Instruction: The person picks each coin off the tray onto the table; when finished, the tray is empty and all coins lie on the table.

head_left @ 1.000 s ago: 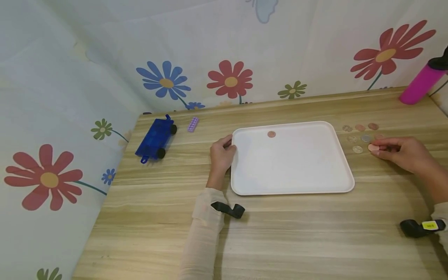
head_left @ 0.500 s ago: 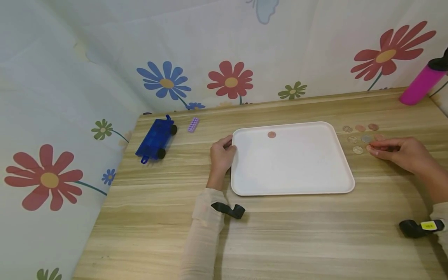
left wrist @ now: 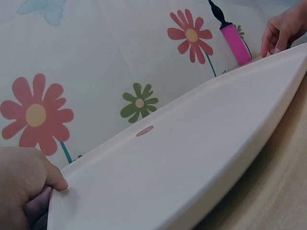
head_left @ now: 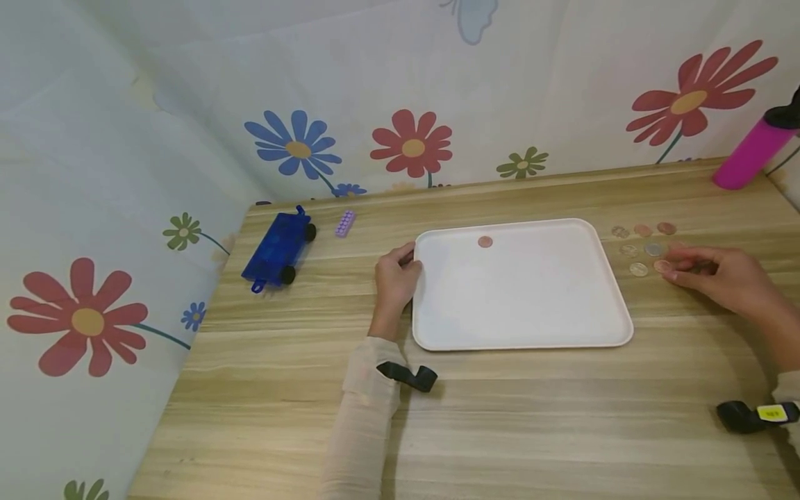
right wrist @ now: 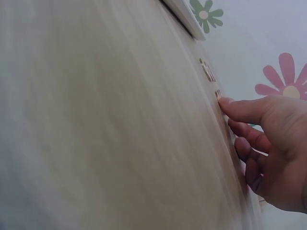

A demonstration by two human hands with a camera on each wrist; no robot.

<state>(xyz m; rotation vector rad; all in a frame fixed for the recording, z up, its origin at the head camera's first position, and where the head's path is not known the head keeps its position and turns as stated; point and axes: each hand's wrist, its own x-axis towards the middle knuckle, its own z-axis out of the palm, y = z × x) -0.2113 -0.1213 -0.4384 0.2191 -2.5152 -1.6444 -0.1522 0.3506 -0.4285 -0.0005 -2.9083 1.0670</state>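
In the head view, my left hand (head_left: 398, 283) grips the left rim of a white tray (head_left: 525, 298). Its thumb lies over the rim in the left wrist view. One copper coin (head_left: 485, 242) lies inside the tray near its far edge. To the right of the tray, my right hand (head_left: 728, 276) is at another copper coin (head_left: 662, 266), which lies flat on the table. The thumb touches that coin's edge; the other fingers are bent beside it. Several coins lie in rows around it, among them a silver coin (head_left: 653, 248). A coin behind the fingers is partly hidden.
On the wooden table (head_left: 500, 430), a blue toy cart (head_left: 278, 248) with black wheels and a lilac building brick (head_left: 345, 223) stand at the far left. A pink pump-like cylinder (head_left: 753, 154) stands at the back right. A flower-printed sheet hangs behind.
My right hand has drawn slightly to the right, its fingers have loosened, and more of the coin shows flat on the table. My left hand and the tray stay in place.
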